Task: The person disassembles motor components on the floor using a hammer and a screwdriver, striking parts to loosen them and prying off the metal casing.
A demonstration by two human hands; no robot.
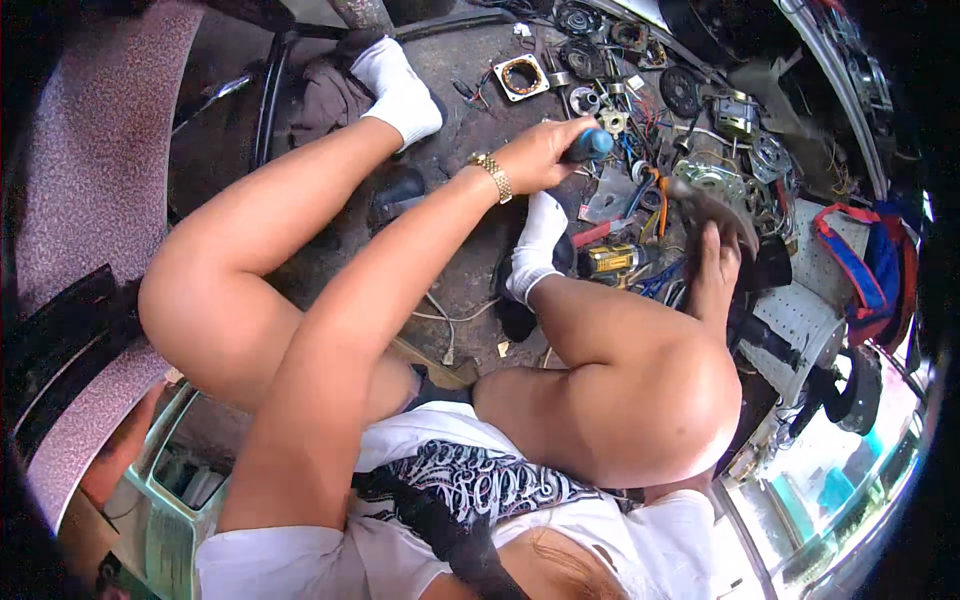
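Observation:
My left hand [542, 155], with a gold watch at the wrist, is closed round a tool handle [592, 146] with a rounded blue end. The rest of that tool is hidden by the hand. To the right, beyond my raised right knee, my right hand [714, 275] has its fingers bent against a blurred grey-brown curved piece [722, 208]; its kind is unclear. Between the hands lie orange-handled pliers [662, 203], a red-handled tool [600, 233] and a yellow-and-black cylinder [612, 261].
Motor parts spread over the dark floor, among them a square stator with copper windings [521, 77] and a round metal plate [707, 177]. A perforated white panel [800, 320] and a red-and-blue bag [868, 262] stand at right. A pale cable [447, 330] lies between my legs.

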